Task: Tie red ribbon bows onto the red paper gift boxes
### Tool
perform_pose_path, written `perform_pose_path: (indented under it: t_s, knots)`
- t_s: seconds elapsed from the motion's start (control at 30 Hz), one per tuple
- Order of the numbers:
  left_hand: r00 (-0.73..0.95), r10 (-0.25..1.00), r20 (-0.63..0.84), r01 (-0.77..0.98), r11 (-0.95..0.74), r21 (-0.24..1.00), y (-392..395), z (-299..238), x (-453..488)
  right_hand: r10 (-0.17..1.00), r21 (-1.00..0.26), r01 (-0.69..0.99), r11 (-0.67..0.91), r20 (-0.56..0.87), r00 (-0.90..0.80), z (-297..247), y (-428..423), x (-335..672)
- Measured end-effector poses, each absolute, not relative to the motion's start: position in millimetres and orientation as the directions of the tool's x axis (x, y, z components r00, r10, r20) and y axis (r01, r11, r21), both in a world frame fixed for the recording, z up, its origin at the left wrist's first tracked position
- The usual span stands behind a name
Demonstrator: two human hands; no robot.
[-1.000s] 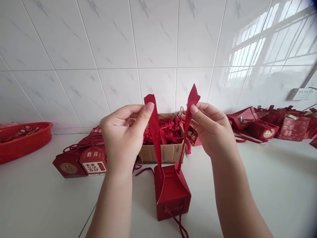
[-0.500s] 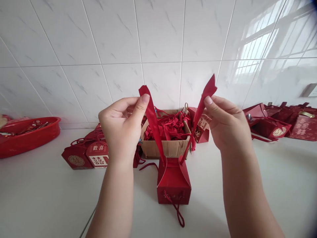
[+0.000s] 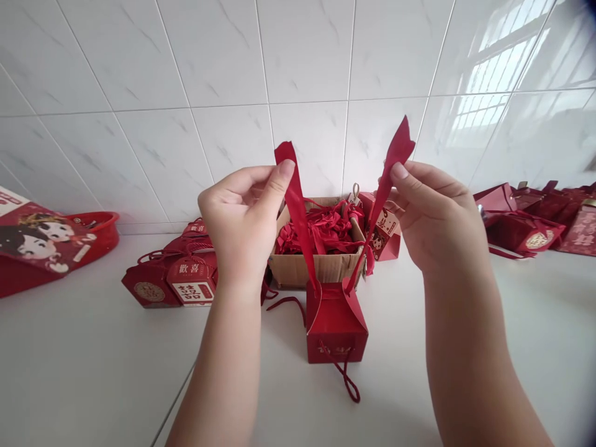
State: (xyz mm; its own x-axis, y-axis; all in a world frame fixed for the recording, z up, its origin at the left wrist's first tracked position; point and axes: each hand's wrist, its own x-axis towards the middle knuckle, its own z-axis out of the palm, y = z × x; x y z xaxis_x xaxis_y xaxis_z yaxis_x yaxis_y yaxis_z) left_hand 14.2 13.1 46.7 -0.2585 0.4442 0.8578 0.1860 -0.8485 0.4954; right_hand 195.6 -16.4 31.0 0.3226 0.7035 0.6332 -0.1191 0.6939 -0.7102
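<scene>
A small red gift box point(image 3: 336, 326) stands on the white counter point(image 3: 84, 372) just in front of me, its top flaps folded in. Two red ribbon ends rise from its top. My left hand point(image 3: 242, 217) pinches the left ribbon end point(image 3: 294, 198) between thumb and fingers. My right hand point(image 3: 435, 214) pinches the right ribbon end point(image 3: 388, 177) the same way. Both ribbon ends are held up and apart, taut above the box. A thin red cord point(image 3: 347, 379) trails from the box's front.
A cardboard box point(image 3: 302, 268) full of red ribbons sits behind the gift box. Finished red boxes lie at the left point(image 3: 172, 282) and at the far right point(image 3: 526, 233). A red basin point(image 3: 100, 233) and a red printed card point(image 3: 40, 242) are at the far left. A tiled wall is behind.
Both hands have lifted a little and spread the ribbon ends wider apart. The view has shifted, so the gift box sits farther from me, and a printed card has come into view at the left.
</scene>
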Motion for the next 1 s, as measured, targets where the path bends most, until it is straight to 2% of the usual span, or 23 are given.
perform_pose_path:
  t_s: [0.3,0.67,0.77,0.9,1.0]
  knots:
    - [-0.212,0.470,0.857,0.172,-0.845,0.506,12,47,17,0.730,-0.727,-0.133,0.674,0.628,0.268,32,-18,192]
    - [-0.167,0.538,0.826,0.053,-0.832,0.553,2,47,23,0.759,-0.735,-0.188,0.652,0.630,0.167,32,-24,174]
    - [-0.065,0.600,0.797,0.009,-0.799,0.602,-5,46,26,0.781,-0.754,-0.207,0.624,0.605,0.153,33,-26,172]
    - [0.128,0.656,0.744,-0.041,-0.746,0.664,-12,46,31,0.798,-0.777,-0.206,0.594,0.602,0.033,32,-28,172]
    - [0.164,0.705,0.691,-0.099,-0.685,0.722,-13,45,33,0.799,-0.792,-0.185,0.582,0.599,-0.053,32,-30,174]
